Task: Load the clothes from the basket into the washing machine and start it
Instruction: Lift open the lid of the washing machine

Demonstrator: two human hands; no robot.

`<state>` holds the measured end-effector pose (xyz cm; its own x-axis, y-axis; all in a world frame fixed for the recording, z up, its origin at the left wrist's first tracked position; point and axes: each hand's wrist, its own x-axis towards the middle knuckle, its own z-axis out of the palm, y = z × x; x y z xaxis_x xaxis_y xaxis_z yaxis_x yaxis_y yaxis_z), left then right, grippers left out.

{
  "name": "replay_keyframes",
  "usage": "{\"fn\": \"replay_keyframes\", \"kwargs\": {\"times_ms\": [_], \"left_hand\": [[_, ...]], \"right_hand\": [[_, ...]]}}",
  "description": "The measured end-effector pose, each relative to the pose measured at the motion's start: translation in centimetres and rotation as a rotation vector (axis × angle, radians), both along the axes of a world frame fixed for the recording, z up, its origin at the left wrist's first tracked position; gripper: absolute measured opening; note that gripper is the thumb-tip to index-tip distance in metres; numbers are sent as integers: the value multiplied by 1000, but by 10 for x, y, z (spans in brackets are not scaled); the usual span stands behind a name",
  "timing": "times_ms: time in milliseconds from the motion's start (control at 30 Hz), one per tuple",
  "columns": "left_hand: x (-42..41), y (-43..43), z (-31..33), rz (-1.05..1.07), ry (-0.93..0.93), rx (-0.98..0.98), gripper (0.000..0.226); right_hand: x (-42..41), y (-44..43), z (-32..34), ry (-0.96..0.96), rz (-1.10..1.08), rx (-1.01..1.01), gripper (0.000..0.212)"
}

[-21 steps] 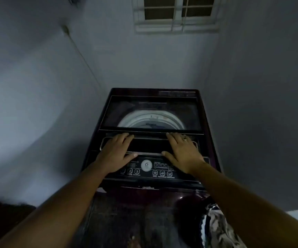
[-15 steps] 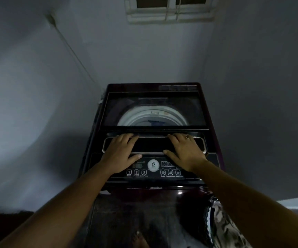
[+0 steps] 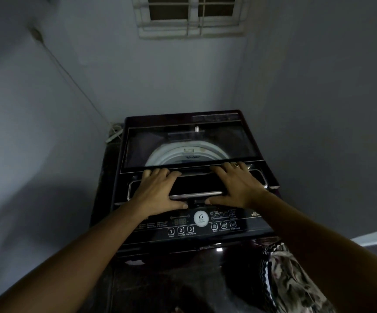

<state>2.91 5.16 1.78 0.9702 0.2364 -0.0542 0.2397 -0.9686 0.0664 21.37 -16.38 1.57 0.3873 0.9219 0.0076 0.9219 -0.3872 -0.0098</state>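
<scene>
Bare forearms, no sleeves; ring (image 3: 236,164) on right hand (image 3: 237,186); left hand (image 3: 158,190) unadorned

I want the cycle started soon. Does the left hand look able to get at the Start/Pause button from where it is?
Probably yes. The left hand rests on the lid handle, just behind the control panel, and nothing covers the Start/Pause button in front of its thumb.

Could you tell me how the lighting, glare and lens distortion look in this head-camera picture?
Head view: dim and bluish, with the window dark. The walls bow outward from wide-angle distortion. A small glare spot sits on the washing machine front, below the control panel, whose labels stay partly legible. Both the left hand and right hand look sharp; the patterned clothes sit in shadow.
</scene>
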Motion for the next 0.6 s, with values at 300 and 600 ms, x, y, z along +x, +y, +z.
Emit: {"fn": "replay_keyframes", "kwargs": {"times_ms": [300,600], "left_hand": [[13,25,86,-117,-177,18,83],[35,25,122,-48,-537,281,78]], "right_hand": [[27,14,72,-332,165,116,81],[72,68,168,-333,-23,365,73]]}}
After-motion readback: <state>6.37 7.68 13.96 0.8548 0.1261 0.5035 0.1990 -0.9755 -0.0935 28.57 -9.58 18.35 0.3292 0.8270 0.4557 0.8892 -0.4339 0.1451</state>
